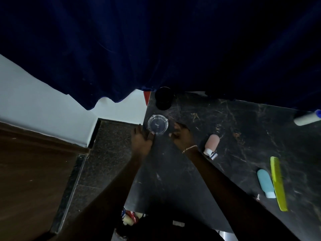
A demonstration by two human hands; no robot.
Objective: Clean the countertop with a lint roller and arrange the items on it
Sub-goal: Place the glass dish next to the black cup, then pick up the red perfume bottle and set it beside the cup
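A clear glass ashtray (pixel 157 124) sits near the left edge of the black marble countertop (pixel 225 136). My left hand (pixel 141 140) lies just below and left of it, fingertips touching its near rim. My right hand (pixel 182 135), a thin chain on its wrist, rests on the counter just right of the ashtray with fingers curled; whether it touches the glass I cannot tell. Neither hand holds anything. A black round jar (pixel 163 98) stands behind the ashtray. A white roller-like tube with a blue end (pixel 308 118) lies at the far right.
A pink bottle (pixel 211 144), a light blue bottle (pixel 265 183) and a yellow-green comb (pixel 278 183) lie on the right of the counter. A dark blue curtain (pixel 156 49) hangs over the back. Below the counter's left edge is granite floor (pixel 107 153) and some packets (pixel 129 217).
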